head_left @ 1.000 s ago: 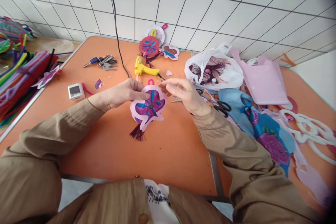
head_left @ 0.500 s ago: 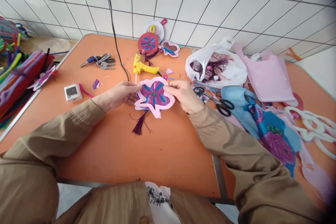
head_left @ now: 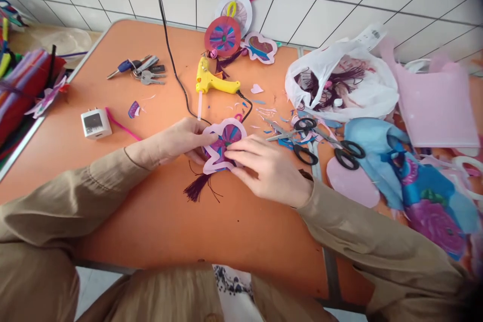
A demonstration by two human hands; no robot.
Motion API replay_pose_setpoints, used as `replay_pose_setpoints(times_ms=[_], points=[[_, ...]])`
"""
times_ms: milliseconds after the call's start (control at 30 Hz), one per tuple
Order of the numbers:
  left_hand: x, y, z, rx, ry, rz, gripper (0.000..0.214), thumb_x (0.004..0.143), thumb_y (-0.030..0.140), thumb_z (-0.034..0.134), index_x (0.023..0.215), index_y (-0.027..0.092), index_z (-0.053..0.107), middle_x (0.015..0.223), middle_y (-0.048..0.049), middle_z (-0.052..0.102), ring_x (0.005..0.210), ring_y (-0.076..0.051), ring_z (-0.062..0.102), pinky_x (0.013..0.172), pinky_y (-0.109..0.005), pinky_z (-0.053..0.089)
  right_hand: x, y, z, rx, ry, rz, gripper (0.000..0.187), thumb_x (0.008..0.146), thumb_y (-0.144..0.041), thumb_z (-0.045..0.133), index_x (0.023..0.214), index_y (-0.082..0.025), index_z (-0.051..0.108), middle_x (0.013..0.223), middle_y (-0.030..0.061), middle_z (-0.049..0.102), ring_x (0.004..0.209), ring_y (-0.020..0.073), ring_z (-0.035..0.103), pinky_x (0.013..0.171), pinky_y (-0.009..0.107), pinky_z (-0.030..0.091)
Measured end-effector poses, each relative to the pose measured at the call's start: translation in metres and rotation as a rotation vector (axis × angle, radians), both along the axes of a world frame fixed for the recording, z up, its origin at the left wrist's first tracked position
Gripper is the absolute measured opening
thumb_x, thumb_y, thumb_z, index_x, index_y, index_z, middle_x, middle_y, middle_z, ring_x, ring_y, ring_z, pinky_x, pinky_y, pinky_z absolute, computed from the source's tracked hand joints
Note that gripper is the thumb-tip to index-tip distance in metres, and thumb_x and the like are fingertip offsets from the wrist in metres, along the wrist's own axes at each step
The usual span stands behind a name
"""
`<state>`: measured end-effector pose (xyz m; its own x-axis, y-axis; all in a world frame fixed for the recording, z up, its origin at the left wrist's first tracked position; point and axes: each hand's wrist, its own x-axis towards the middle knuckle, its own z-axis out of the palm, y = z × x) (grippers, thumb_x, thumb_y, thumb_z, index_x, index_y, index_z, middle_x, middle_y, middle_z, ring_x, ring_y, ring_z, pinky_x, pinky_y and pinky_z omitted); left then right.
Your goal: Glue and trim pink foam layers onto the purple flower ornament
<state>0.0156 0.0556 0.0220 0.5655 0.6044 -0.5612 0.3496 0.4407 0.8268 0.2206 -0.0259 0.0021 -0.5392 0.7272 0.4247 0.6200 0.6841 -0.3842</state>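
A flower-shaped tasselled ornament (head_left: 219, 163) with a pale pink rim and a purple and blue fabric middle is held low over the table. My left hand (head_left: 177, 143) grips its left side, thumb on top and fingers beneath. My right hand (head_left: 264, 168) covers the right part, its fingertips drawn together at the centre of the ornament. A dark purple tassel (head_left: 198, 187) hangs from the lower edge, and a pink loop (head_left: 238, 117) shows at the top. Behind the ornament lies a yellow glue gun (head_left: 211, 82) with a glue stick.
Two pairs of scissors (head_left: 300, 138) lie among scraps on the right, beside a white plastic bag (head_left: 362, 105) and blue fabric (head_left: 366, 153). Finished ornaments (head_left: 222, 35) rest against the tiled wall. Keys (head_left: 141, 70) and a white charger (head_left: 96, 123) are on the left, with a black cord (head_left: 169, 55) trailing down.
My right hand has left the ornament's right rim and moved in over its middle. The ornament has tilted slightly. My left hand keeps its hold, and the view has shifted.
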Motion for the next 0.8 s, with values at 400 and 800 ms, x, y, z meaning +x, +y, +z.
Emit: replay_pose_setpoints(times_ms=[400,800], points=[[0.001,0.002,0.013,0.551,0.219,-0.116,0.026,0.087,0.027,0.057,0.068,0.012,0.065,0.054,-0.0012,0.065,0.04,-0.007,0.052,0.042,-0.018,0.041,0.002,-0.023,-0.005,-0.033,-0.145,0.161,0.023,0.091,-0.023,0.058,0.077,-0.012,0.071,0.085,0.0098,0.068,0.082,0.0212,0.059,0.07,0.037,0.05],[-0.005,-0.023,0.005,1.419,0.507,-0.443,0.027,0.095,0.031,0.047,0.093,0.017,0.07,0.092,-0.0097,0.069,0.084,-0.021,0.063,0.062,-0.028,0.042,0.004,-0.016,-0.009,-0.052,-0.027,-0.058,0.023,0.093,-0.016,0.052,0.078,-0.014,0.07,0.087,0.0097,0.068,0.085,0.0215,0.061,0.077,0.037,0.053]])
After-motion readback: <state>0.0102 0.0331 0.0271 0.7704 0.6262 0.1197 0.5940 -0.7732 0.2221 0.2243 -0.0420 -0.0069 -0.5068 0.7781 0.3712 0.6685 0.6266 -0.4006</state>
